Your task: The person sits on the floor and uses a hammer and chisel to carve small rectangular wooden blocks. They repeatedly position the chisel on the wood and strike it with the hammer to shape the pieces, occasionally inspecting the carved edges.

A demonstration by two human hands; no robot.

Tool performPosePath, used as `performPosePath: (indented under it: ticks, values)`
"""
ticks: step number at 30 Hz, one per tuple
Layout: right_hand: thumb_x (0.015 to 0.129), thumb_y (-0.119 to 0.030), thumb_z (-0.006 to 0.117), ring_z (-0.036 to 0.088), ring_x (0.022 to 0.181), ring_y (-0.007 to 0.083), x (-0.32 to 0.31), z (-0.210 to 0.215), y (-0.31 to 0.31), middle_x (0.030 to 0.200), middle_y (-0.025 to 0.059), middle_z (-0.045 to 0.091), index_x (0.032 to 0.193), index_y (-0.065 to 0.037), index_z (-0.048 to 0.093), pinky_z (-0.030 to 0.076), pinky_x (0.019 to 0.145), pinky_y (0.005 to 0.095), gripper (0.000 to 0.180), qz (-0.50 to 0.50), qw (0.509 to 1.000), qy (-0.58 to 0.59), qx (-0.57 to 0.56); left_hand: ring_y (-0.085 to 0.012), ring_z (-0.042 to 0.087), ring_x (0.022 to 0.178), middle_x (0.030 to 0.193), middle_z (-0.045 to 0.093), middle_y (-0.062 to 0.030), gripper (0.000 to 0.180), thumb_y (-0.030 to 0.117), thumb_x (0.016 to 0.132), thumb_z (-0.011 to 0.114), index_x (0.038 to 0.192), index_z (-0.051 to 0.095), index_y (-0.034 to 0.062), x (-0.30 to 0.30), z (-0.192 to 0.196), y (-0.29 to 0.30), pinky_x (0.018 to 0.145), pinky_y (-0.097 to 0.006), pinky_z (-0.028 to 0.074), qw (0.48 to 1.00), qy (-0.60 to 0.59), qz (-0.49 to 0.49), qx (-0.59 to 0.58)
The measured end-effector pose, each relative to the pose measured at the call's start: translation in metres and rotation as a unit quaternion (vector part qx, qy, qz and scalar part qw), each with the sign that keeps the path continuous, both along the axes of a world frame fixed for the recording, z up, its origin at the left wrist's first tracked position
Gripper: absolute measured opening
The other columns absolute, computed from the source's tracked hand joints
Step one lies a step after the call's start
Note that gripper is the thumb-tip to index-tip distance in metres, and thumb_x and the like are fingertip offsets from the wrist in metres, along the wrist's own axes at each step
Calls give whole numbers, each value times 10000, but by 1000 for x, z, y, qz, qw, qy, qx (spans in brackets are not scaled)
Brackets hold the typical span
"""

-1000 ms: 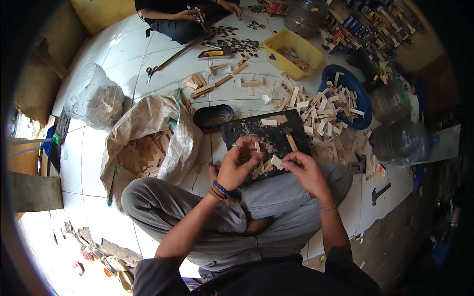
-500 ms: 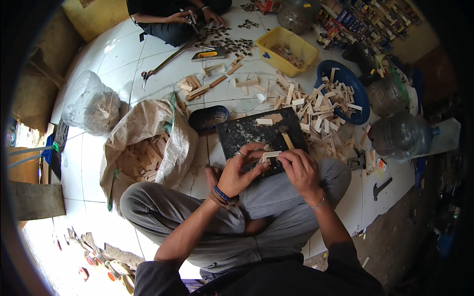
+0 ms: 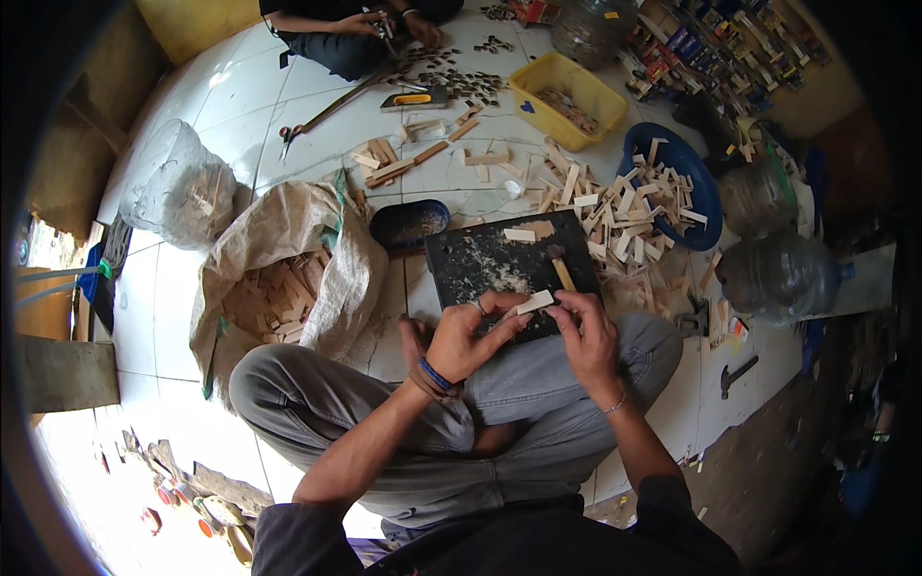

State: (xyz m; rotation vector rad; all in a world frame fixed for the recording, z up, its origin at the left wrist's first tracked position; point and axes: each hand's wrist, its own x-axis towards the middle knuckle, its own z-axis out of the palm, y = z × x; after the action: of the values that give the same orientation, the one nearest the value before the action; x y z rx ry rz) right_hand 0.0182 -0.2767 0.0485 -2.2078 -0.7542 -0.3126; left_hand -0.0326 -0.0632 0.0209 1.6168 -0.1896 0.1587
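A small pale wooden block (image 3: 535,301) is pinched between the thumb and fingers of my left hand (image 3: 468,336), just above the near edge of a black board (image 3: 461,264). My right hand (image 3: 588,338) is beside the block's right end, thumb and forefinger apart, with nothing seen between them; whether a fingertip brushes the block is hard to tell. On the board lie a hammer (image 3: 561,269) with a wooden handle, wood shavings and another pale block (image 3: 520,235).
An open woven sack (image 3: 355,240) of wood pieces stands at the left. Loose blocks spill from a blue basin (image 3: 715,197) at the right, below a yellow tub (image 3: 615,91). A second hammer (image 3: 738,376) lies on the floor. Another person (image 3: 351,43) sits at the far side.
The block has tilted, its right end raised and its broad face turned up. My right fingers have come off its right end; my left hand keeps hold.
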Motion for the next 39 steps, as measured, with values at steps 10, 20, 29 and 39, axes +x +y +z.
performPosePath:
  ticks: [10,20,29,39]
  values:
    - [1030,-264,711,545,930,27,-22,9,12,966,-66,614,1101,-144,686,441,736,270,142,-65,724,592,348,-228,733,1148,1261,742,-164,310,53,965,736,1253,643,-13,-5,-1,-1,951,-328,576,998,-24,-18,62]
    - [1013,-265,731,541,912,18,-18,9,10,958,-69,617,1094,-142,707,426,725,258,149,-90,705,612,345,-228,726,1137,1186,744,-149,430,0,944,736,1337,560,-20,-8,-4,-7,994,-349,567,1000,-6,-5,1]
    - [1006,-270,738,541,904,21,-15,7,10,955,-74,616,1052,-173,704,437,746,273,112,-93,712,615,327,-231,728,1124,1184,740,-151,431,-5,942,714,1344,558,-11,-9,-4,-5,986,-347,560,1000,1,-6,14]
    - [1009,-272,735,532,903,22,-14,6,11,955,-70,613,1066,-155,705,417,733,265,134,-97,712,614,327,-207,722,1115,1182,739,-151,439,-2,951,701,1360,541,-9,-7,-6,-5,966,-339,563,1000,5,-6,-10]
